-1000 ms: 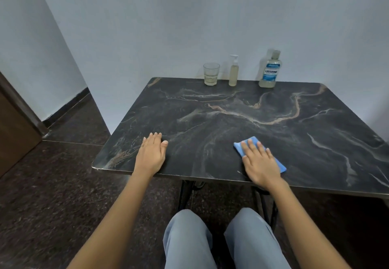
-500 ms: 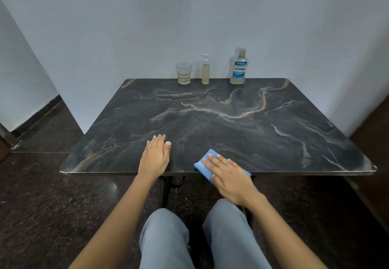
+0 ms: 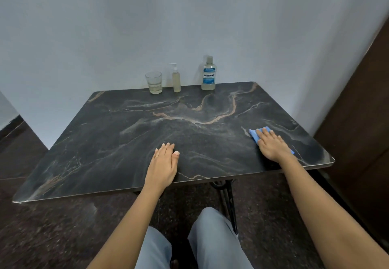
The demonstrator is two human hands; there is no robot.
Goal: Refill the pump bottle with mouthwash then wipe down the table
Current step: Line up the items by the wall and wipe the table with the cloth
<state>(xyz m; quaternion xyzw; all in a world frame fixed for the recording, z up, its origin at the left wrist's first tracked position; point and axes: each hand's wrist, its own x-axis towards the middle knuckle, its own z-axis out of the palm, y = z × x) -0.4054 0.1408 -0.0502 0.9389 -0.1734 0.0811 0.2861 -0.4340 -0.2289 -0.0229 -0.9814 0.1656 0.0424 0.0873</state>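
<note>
Blue cloth [image 3: 257,134] now lies under your flat right hand [image 3: 273,145] near the desk's [image 3: 126,142] right edge, having swept over from the front middle. Your left hand [image 3: 163,166] stays spread, braced. The pump bottle [image 3: 176,79] at the back looks filled, probably; wiping continues.

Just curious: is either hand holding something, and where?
The right hand presses flat on the middle of a blue cloth; the left hand lies empty on the table.

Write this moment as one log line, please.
step: wiping table | right hand: flat on blue cloth, near right edge | left hand: flat on table, empty
</note>
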